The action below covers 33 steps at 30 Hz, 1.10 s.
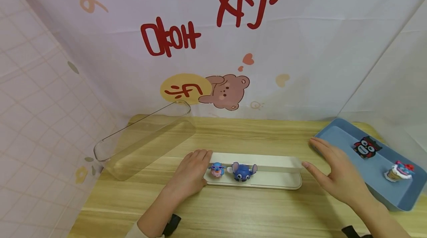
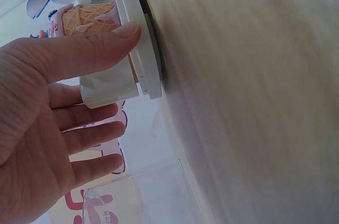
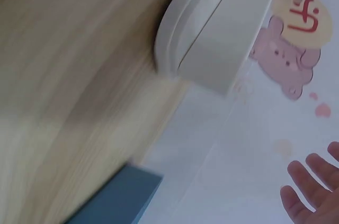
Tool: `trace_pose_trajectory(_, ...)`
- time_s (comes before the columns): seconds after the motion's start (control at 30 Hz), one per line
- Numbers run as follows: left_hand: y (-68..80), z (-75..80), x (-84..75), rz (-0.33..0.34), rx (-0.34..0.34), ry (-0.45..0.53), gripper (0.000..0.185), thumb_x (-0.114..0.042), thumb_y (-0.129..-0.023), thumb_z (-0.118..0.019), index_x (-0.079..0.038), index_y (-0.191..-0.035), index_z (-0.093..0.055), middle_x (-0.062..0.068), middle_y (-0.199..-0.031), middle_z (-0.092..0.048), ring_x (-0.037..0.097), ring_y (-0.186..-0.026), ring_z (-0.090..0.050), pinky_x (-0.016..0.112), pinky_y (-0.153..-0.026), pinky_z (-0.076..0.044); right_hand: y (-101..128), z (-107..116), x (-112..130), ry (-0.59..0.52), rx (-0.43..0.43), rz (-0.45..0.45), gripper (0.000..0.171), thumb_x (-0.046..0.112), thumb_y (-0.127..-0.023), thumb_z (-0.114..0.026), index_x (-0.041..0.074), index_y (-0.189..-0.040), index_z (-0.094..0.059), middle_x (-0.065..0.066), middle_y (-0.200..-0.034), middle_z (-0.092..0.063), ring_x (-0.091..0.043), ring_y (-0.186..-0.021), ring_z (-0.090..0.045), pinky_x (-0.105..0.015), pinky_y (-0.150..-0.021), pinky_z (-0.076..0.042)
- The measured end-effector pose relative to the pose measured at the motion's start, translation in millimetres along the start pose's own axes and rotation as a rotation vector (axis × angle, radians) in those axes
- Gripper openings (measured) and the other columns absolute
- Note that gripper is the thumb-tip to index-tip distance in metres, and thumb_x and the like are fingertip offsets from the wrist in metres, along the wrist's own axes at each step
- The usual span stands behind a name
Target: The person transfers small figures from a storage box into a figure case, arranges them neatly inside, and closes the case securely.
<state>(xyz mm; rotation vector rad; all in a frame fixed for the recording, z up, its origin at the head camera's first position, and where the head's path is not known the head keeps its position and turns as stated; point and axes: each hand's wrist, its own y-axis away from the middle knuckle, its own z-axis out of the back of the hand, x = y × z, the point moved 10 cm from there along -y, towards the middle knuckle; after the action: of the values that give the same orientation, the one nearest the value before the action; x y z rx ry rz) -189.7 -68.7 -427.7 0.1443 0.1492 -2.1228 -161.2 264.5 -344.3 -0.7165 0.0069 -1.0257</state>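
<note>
The white tray lies low in the middle of the frame on the counter, its long axis running left to right. The left hand presses its left end with fingers loosely extended, probably steadying it. The right hand hovers spread by the right end; contact is unclear. A pink figure and a blue figure stand inside.

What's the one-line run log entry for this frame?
left hand: touching white tray end | right hand: open, near other end | two figurines in tray | blue tray right
</note>
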Motion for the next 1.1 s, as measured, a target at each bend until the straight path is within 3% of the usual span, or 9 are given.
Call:
trace_pose_trajectory(0.1, 0.3, 0.8, -0.1, 0.000, -0.002, 0.000, 0.091, -0.016, -0.073, -0.097, 0.002, -0.149, -0.051, 0.015, -0.142, -0.058, 0.033, -0.134, -0.053, 0.051, -0.113, -0.045, 2.6, 11.9, -11.2, -0.006, -0.034, 0.019, 0.079, 0.012, -0.075, -0.091, 0.000, -0.146, -0.058, -0.026, -0.142, -0.059, -0.046, -0.123, -0.057, -0.010, -0.112, -0.024)
trace_pose_trajectory(0.2, 0.4, 0.8, -0.1, 0.000, -0.002, 0.000, 0.090, -0.016, -0.073, -0.097, 0.002, -0.149, -0.051, 0.015, -0.142, -0.058, 0.033, -0.134, -0.053, 0.051, -0.113, -0.045, 7.6, 24.0, -23.9, 0.017, -0.064, 0.002, 0.076, 0.016, -0.078, -0.090, -0.001, -0.145, -0.059, -0.027, -0.142, -0.059, -0.041, -0.131, -0.055, -0.013, -0.115, -0.023)
trace_pose_trajectory(0.33, 0.3, 1.1, 0.0, 0.000, -0.004, -0.001, 0.090, -0.017, -0.074, -0.097, 0.002, -0.149, -0.051, 0.015, -0.142, -0.058, 0.033, -0.135, -0.053, 0.051, -0.113, -0.045, 17.4, 37.5, -41.9, 0.063, -0.082, -0.042, 0.072, 0.023, -0.084, -0.087, -0.003, -0.144, -0.058, -0.029, -0.143, -0.058, -0.047, -0.135, -0.052, -0.037, -0.125, -0.027)
trace_pose_trajectory(0.43, 0.7, 2.5, -0.6, -0.001, -0.009, -0.004, 0.090, -0.017, -0.073, -0.097, 0.002, -0.149, -0.051, 0.015, -0.143, -0.058, 0.033, -0.135, -0.053, 0.051, -0.113, -0.045, 26.4, 47.2, -56.0, 0.104, -0.100, -0.068, 0.069, 0.032, -0.088, -0.084, -0.006, -0.140, -0.061, -0.031, -0.143, -0.056, -0.057, -0.131, -0.050, -0.057, -0.124, -0.028)
trace_pose_trajectory(0.57, 1.6, 2.6, -0.7, 0.003, -0.005, 0.009, 0.090, -0.015, -0.074, -0.096, 0.002, -0.150, -0.050, 0.015, -0.144, -0.057, 0.033, -0.136, -0.052, 0.052, -0.114, -0.044, 40.4, 60.4, -77.3, 0.168, -0.132, -0.133, 0.069, 0.044, -0.093, -0.078, -0.009, -0.135, -0.062, -0.034, -0.144, -0.054, -0.063, -0.125, -0.048, -0.066, -0.119, -0.028)
trace_pose_trajectory(0.77, 1.8, 1.2, -0.9, 0.009, 0.004, 0.024, 0.091, -0.015, -0.074, -0.096, 0.002, -0.151, -0.049, 0.015, -0.145, -0.057, 0.033, -0.137, -0.051, 0.052, -0.115, -0.043, 59.6, 78.8, -104.6, 0.210, -0.214, -0.170, 0.092, 0.069, -0.094, -0.063, -0.013, -0.137, -0.059, -0.037, -0.146, -0.050, -0.073, -0.110, -0.048, -0.073, -0.113, -0.030)
trace_pose_trajectory(0.83, 1.8, 0.8, -0.9, 0.007, -0.001, 0.018, 0.091, -0.016, -0.074, -0.096, 0.002, -0.150, -0.049, 0.015, -0.144, -0.057, 0.033, -0.136, -0.052, 0.052, -0.114, -0.043, 65.2, 84.1, -112.5, 0.221, -0.247, -0.165, 0.105, 0.080, -0.091, -0.056, -0.014, -0.137, -0.058, -0.039, -0.145, -0.049, -0.074, -0.105, -0.049, -0.062, -0.115, -0.038)
trace_pose_trajectory(1.0, 1.7, 3.0, -2.1, -0.016, -0.038, -0.006, 0.088, -0.014, -0.073, -0.096, 0.002, -0.147, -0.052, 0.014, -0.140, -0.059, 0.032, -0.132, -0.055, 0.051, -0.111, -0.047, 83.0, 94.1, -138.5, 0.187, -0.305, -0.257, 0.119, 0.089, -0.084, -0.051, -0.015, -0.142, -0.053, -0.041, -0.153, -0.040, -0.071, -0.127, -0.043, -0.062, -0.120, -0.031)
trace_pose_trajectory(1.1, 1.9, 3.8, -2.5, -0.024, -0.048, -0.013, 0.087, -0.013, -0.072, -0.096, 0.002, -0.146, -0.052, 0.015, -0.139, -0.060, 0.032, -0.130, -0.056, 0.050, -0.110, -0.048, 94.1, 97.4, -156.1, 0.185, -0.301, -0.364, 0.120, 0.089, -0.084, -0.051, -0.014, -0.145, -0.050, -0.037, -0.159, -0.033, -0.061, -0.146, -0.029, -0.071, -0.121, -0.017)
